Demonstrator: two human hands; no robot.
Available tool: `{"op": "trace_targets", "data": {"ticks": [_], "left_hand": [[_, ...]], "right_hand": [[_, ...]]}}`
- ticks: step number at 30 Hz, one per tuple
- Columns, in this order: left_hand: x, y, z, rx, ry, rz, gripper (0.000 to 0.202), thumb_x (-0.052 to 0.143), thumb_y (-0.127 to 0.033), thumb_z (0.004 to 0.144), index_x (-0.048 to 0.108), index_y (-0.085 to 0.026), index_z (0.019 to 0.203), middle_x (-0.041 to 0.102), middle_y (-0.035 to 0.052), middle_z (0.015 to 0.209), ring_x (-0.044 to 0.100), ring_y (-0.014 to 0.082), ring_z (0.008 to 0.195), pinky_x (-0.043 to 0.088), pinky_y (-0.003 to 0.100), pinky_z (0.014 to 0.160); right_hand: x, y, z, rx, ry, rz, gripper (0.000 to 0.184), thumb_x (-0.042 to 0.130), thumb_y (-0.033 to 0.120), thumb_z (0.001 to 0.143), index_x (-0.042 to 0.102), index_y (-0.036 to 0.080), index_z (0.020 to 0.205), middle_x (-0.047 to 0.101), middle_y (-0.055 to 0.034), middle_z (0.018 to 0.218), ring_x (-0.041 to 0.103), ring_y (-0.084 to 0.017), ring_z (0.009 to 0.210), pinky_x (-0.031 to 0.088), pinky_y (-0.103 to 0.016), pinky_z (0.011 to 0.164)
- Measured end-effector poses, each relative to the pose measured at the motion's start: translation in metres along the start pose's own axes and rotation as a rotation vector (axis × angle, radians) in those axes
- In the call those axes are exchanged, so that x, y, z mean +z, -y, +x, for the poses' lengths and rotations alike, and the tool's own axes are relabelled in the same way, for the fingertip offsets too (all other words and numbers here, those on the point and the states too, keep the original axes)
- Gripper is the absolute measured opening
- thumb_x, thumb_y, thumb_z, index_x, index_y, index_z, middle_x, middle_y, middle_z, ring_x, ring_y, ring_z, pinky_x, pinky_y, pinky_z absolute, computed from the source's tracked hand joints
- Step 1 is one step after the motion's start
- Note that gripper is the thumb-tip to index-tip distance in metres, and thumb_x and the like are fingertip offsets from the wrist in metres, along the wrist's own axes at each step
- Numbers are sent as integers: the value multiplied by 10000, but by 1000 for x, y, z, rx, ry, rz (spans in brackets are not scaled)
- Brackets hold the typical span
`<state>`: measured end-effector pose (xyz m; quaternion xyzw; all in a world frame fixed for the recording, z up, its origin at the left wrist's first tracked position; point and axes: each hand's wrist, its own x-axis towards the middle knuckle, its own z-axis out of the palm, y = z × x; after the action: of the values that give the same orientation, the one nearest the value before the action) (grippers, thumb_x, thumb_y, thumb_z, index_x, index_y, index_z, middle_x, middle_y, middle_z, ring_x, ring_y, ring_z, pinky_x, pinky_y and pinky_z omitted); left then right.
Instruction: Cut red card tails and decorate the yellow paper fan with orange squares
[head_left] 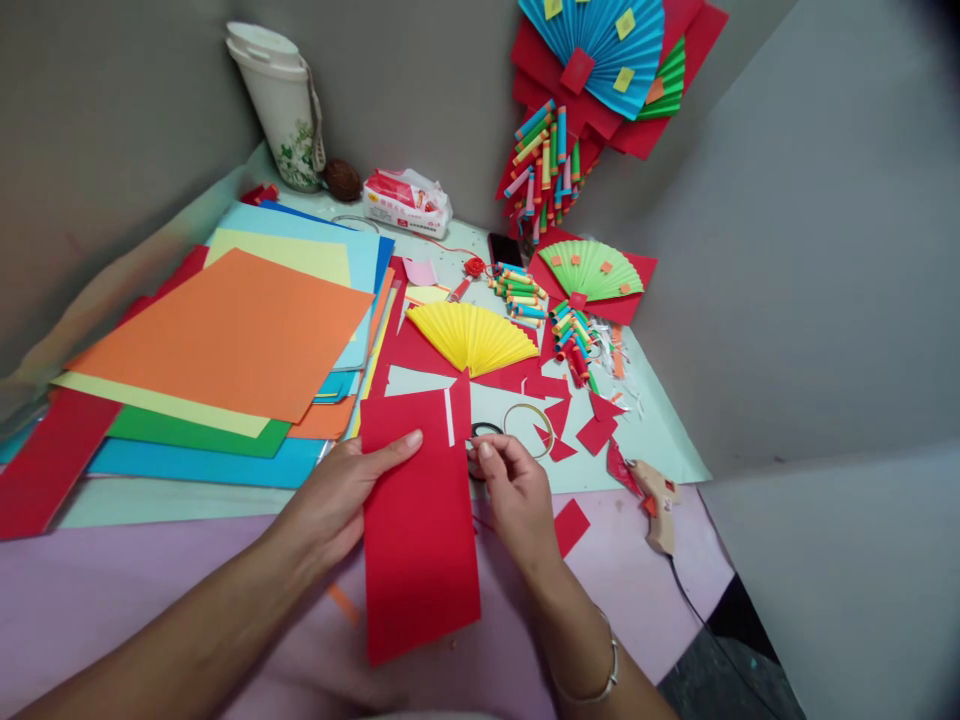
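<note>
My left hand [341, 495] holds a long red paper sheet [420, 540] by its left edge, thumb on top. A slit runs down from the sheet's top right edge. My right hand [514, 485] is at the sheet's right edge with its fingers curled round black scissors [480, 432], only partly visible. A roll of clear tape [529, 430] lies just beyond the right hand. A yellow pleated paper fan [472, 335] on red backing sits behind the sheet.
A stack of coloured paper [225, 340] fills the left of the table. Red scraps [592, 430], rolled paper tubes [525, 290], a green fan [592, 270] and a glue gun [656, 495] lie right. A cup [281, 110], a tissue pack [409, 200] and a blue fan decoration [600, 50] stand at the back wall.
</note>
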<state>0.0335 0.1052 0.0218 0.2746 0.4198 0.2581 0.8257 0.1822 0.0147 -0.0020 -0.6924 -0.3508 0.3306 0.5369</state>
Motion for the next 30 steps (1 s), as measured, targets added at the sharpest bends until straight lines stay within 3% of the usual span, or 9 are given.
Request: {"op": "trace_targets", "data": {"ticks": [3, 6, 13, 18, 22, 25, 28, 30], "left_hand": [[-1, -4, 0, 28, -49, 4, 335, 809, -246, 745, 705, -148, 1048, 789, 152, 1018, 766, 286, 761, 639, 373, 667], [-5, -7, -1, 41, -87, -18, 331, 818, -257, 734, 707, -139, 1023, 791, 151, 989, 764, 276, 750, 636, 355, 660], [-6, -15, -2, 80, -125, -59, 297, 823, -245, 725, 719, -151, 987, 803, 123, 938, 770, 269, 737, 641, 353, 698], [-5, -19, -5, 126, -144, -65, 316, 833, -250, 712, 718, -170, 996, 807, 106, 936, 774, 273, 742, 648, 363, 709], [-8, -24, -8, 147, -167, -42, 312, 838, -245, 707, 718, -166, 984, 809, 110, 911, 775, 289, 742, 654, 376, 699], [-9, -30, -10, 164, -186, -47, 339, 839, -225, 703, 715, -158, 1012, 810, 114, 901, 775, 301, 759, 655, 384, 698], [-11, -33, -11, 169, -198, -74, 380, 839, -212, 699, 715, -153, 1054, 809, 124, 909, 775, 314, 780, 656, 392, 700], [-13, -34, -12, 162, -185, -96, 411, 835, -222, 708, 713, -156, 1094, 808, 128, 928, 775, 321, 791, 656, 401, 705]], "right_hand": [[-8, -7, 3, -296, -8, -474, 173, 533, 225, 922, 670, 170, 1012, 669, -104, 993, 583, -259, 964, 483, -416, 874], [-11, -13, 1, -428, 52, -773, 230, 507, 136, 914, 668, 146, 1078, 661, -130, 1013, 568, -276, 959, 496, -420, 849], [-10, -7, 1, -511, 26, -985, 307, 515, 102, 903, 638, 139, 1182, 650, -154, 1070, 575, -296, 974, 524, -423, 820], [-10, -8, 15, -573, 137, -1091, 393, 513, 70, 894, 591, 140, 1273, 657, -151, 1129, 580, -292, 1029, 516, -410, 845], [-9, -9, 18, -602, 220, -1106, 392, 443, 54, 912, 619, 169, 1243, 677, -136, 1062, 606, -267, 950, 519, -370, 764], [-11, -5, 14, -518, 179, -1027, 389, 450, 78, 901, 638, 192, 1222, 666, -134, 1039, 622, -261, 905, 511, -347, 705], [-19, -2, 9, -384, 111, -728, 365, 517, 150, 884, 641, 224, 1220, 645, -106, 1037, 624, -242, 896, 517, -344, 735], [-23, -2, 5, -217, 115, -419, 352, 578, 225, 874, 640, 231, 1220, 628, -85, 1017, 620, -227, 884, 522, -329, 730]]}}
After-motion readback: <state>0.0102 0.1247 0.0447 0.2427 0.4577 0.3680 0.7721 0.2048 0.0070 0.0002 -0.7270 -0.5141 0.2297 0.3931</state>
